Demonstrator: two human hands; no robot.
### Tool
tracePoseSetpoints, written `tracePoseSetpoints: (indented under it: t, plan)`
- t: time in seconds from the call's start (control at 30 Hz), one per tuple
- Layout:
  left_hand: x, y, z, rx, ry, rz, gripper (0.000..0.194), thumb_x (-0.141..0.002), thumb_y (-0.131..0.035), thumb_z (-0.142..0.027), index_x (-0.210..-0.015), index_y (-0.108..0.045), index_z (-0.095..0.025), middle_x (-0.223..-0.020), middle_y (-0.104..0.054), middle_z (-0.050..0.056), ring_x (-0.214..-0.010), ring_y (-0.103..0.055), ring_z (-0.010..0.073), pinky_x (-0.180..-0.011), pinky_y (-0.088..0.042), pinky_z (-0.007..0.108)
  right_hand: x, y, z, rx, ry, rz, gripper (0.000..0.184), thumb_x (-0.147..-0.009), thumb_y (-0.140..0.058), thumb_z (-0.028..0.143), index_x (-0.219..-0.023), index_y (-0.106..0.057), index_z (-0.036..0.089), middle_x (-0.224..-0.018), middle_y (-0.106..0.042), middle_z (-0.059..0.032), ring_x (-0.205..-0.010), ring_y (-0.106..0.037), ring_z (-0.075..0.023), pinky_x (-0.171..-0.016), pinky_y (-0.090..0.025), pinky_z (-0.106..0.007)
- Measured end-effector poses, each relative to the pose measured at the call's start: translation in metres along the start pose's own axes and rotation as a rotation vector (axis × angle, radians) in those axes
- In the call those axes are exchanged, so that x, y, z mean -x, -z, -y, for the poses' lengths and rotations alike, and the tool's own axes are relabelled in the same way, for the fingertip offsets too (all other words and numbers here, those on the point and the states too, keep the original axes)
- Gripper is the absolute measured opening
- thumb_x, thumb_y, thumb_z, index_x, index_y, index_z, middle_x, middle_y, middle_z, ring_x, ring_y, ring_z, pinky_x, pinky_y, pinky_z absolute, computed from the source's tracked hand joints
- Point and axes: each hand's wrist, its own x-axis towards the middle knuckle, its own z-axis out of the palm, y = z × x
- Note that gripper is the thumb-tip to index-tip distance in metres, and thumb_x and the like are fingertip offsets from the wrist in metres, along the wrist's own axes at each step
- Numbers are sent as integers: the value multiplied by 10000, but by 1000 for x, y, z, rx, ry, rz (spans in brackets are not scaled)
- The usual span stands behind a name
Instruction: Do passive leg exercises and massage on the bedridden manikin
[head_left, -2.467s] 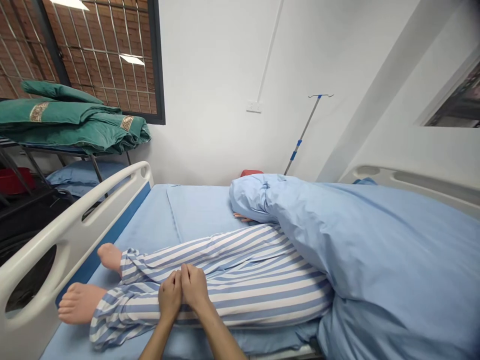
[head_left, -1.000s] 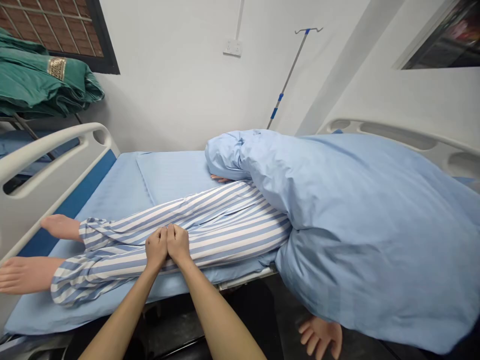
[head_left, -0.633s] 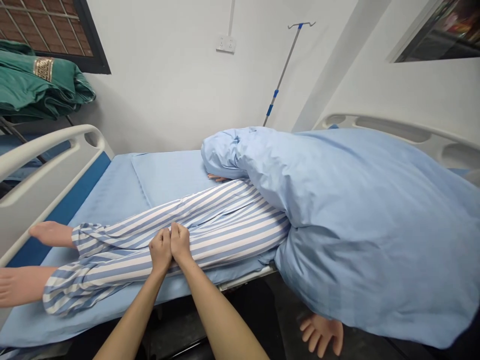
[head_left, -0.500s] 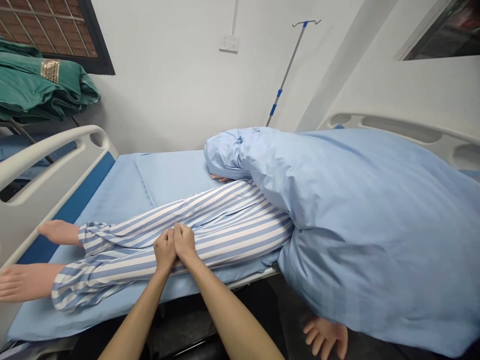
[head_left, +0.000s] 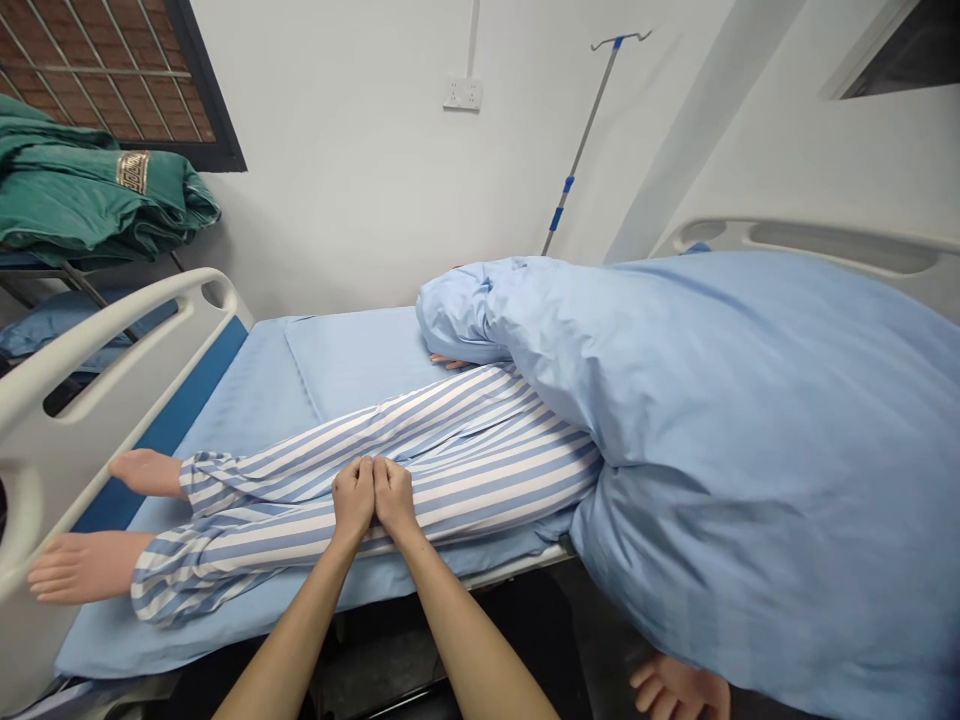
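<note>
One bare left hand (head_left: 354, 497), one bare right hand (head_left: 394, 493), side by side over nearer leg of blue-and-white striped cloth trousers (head_left: 465, 485). Both curled to narrow fists; cannot tell if fabric is pinched inside. Trousers lie lengthwise on flat light-blue sheeted mattress (head_left: 360, 350), two bare feet (head_left: 94, 567) past their left end. Bulky pale-blue fabric quilt (head_left: 750, 450) over trousers' upper end, at right. Slim grey metal pole (head_left: 590, 125) beyond trousers.

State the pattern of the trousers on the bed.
The trousers have blue and white stripes running along the legs; seen in the head view, the only one.
</note>
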Motion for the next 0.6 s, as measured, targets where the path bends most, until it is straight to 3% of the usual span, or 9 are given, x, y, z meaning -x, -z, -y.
tracePoseSetpoints:
  t: [0.1,0.2,0.3,0.43,0.6]
  plan:
    - [1,-7,-5,133,35,-58,333,-801,-372,-372,-512,-342,-208,-478,-372,-45,-510,-348,104,-512,-279,236,-1,-1,-2,-60,-21,-24,419,-898,-275,351,-569,-479,191,-536,-519,5,-530,-440,-126,-511,-311,-228]
    - [6,-10,-1,91,1,-85,340,-809,-367,-379,-517,-354,-205,-474,-381,-46,-505,-344,102,-515,-269,235,-4,0,-1,-47,-25,-12,415,-893,-283,340,-553,-469,192,-528,-517,6,-528,-446,-126,-508,-309,-227]
    - [10,-11,6,-32,-69,-56,350,-818,-362,-369,-512,-357,-201,-460,-402,-41,-494,-342,101,-524,-252,238,-8,12,7,109,-16,18,422,-898,-277,310,-556,-494,191,-537,-543,-8,-528,-458,-132,-516,-287,-239]
    - [11,-15,8,-131,-96,14,338,-820,-359,-354,-529,-429,-196,-485,-480,-18,-501,-359,105,-521,-228,237,-9,38,16,418,152,94,367,-901,-327,330,-678,-587,196,-598,-600,-23,-548,-481,-139,-550,-257,-254]
    - [14,-16,3,-203,-123,31,340,-814,-366,-350,-518,-424,-192,-489,-465,-24,-523,-383,105,-548,-232,235,-7,53,1,463,134,118,368,-905,-326,316,-679,-592,199,-599,-602,-19,-549,-478,-131,-551,-240,-254]
